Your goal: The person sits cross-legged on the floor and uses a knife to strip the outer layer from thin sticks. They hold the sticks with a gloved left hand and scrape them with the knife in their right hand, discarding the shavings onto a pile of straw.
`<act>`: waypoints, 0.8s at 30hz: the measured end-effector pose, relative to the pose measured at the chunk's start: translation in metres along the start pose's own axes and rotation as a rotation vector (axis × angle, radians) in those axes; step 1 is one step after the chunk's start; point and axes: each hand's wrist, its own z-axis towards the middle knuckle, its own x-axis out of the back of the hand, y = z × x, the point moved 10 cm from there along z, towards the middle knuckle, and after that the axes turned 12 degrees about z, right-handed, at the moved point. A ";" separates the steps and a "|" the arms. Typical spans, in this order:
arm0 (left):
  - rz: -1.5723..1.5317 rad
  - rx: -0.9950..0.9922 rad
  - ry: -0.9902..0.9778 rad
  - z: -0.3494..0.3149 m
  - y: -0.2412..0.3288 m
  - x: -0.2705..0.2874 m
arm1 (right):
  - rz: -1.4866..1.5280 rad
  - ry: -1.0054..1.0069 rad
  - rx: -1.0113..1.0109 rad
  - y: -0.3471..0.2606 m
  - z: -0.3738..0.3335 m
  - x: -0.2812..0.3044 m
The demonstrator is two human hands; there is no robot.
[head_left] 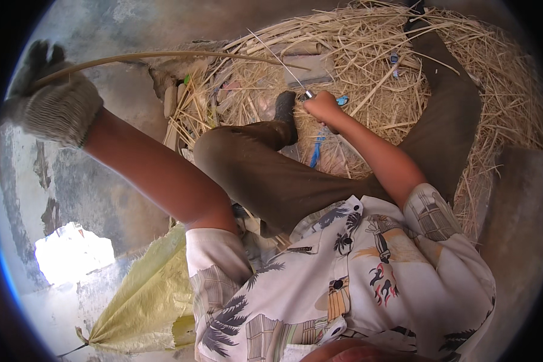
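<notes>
My left hand (57, 105), in a grey knitted glove with dark fingers, is raised at the far left beside the wall. It grips one end of a long, thin bamboo-like strip (163, 54), some gloved fingers sticking up. The strip bows to the right, and its far end passes by the blade of a knife (277, 59); whether they touch I cannot tell. My bare right hand (324, 110) is closed round the knife's handle in front of my bent knee. The blade looks very thin from here and points up to the left.
Pale strips and shavings (368, 36) lie heaped around my legs. Among them are a flat block (311, 69), a wristwatch-like object (394, 59) and a blue ribbon-like piece (317, 151). A yellow woven sack (145, 295) is at lower left, near a bright wall opening (72, 253).
</notes>
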 end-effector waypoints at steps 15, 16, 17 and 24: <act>-0.978 0.664 -0.460 -0.133 -0.150 -0.077 | 0.180 -0.116 -0.152 -0.008 -0.013 -0.006; -0.956 0.649 -0.424 -0.132 -0.154 -0.070 | 0.066 -0.078 -0.018 -0.024 -0.023 -0.008; -0.940 0.639 -0.390 -0.133 -0.150 -0.069 | -0.047 -0.032 0.113 -0.041 -0.035 -0.007; -0.925 0.517 -0.384 -0.126 -0.160 -0.054 | -0.362 0.096 0.146 0.004 0.026 0.014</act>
